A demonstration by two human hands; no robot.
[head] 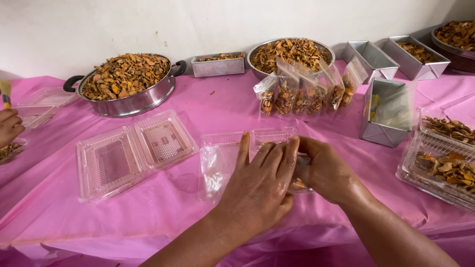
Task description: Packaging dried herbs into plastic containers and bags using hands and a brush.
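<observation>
— So, what have the two hands got hold of?

— Both are on a small clear plastic bag [297, 183] with a few orange-brown dried pieces inside. The left hand [260, 185] lies flat over it, fingers straight and pressed together, palm down. The right hand [321, 170] is curled round the bag's far end, fingers closed on the plastic.

— And what's directly beyond the fingertips?

— An open clear clamshell box [232, 148], empty, touching the left fingertips (its lid half reaches a little past them). Off to the left of the left hand sits a second open clamshell [133, 153], well apart from it.

— Further out?

— Past the first box stands a row of filled bags [307, 91], upright, leaning against a round metal bowl [291, 54] heaped with the same dried slices. A two-handled steel pan [128, 81] of them sits far beyond the left hand. Just right of the right hand is a folded foil tray [383, 111], and further right a clear tray [440, 160] of slices. Everything rests on a pink tablecloth [173, 217]

— Anyone else?

— Another person's hand [9, 126] at the far left edge, gripping a brush handle
</observation>
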